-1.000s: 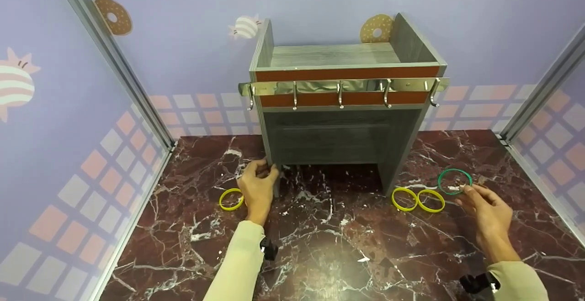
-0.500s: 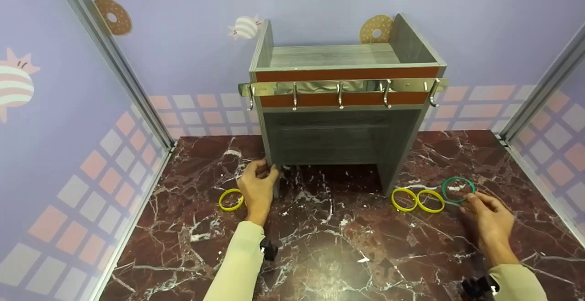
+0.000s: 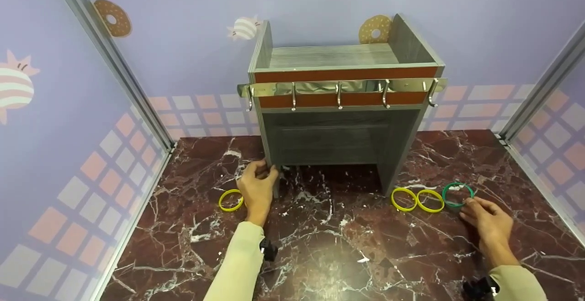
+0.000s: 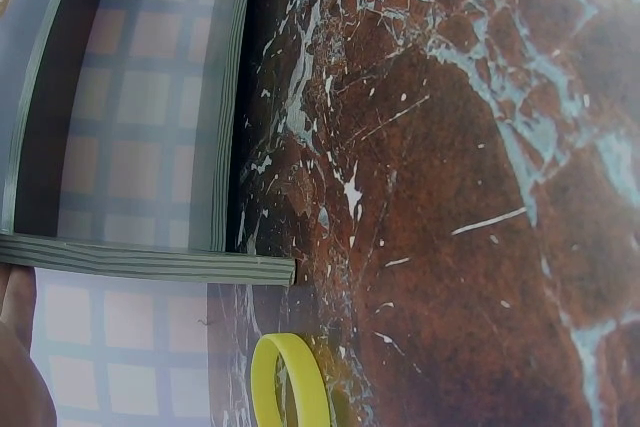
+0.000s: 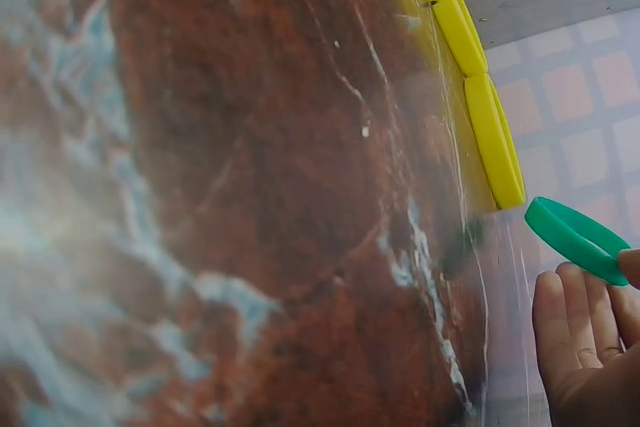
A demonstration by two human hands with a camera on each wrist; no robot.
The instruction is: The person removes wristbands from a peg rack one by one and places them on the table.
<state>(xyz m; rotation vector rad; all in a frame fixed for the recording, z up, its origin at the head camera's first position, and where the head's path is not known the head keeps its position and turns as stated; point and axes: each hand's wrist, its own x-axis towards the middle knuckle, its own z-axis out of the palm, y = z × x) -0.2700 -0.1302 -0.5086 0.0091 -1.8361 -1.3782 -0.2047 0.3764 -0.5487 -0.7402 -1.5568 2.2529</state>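
Observation:
My right hand (image 3: 491, 221) pinches the near edge of a green wristband (image 3: 444, 194) between thumb and fingertips. The right wrist view shows the green wristband (image 5: 575, 237) tilted, a little off the tabletop. Just left of it, two yellow wristbands (image 3: 404, 209) (image 3: 431, 210) lie side by side. My left hand (image 3: 256, 191) grips the lower left side panel of a grey wooden rack (image 3: 406, 141), its thumb over the panel's front edge; some fingers are hidden. Another yellow wristband (image 3: 220, 200) lies beside that hand, also partly seen as a yellow band (image 4: 310, 387) in the left wrist view.
A metal strip with several hooks (image 3: 339, 95) runs across the rack's orange-brown front board (image 3: 315, 100). The rack stands on a dark red marbled tabletop (image 3: 329, 255). Patterned lilac walls (image 3: 192, 40) close in the back and both sides.
My right hand has moved slightly down toward me, bringing the green wristband down near the yellow pair. The left hand stays on the rack's side panel.

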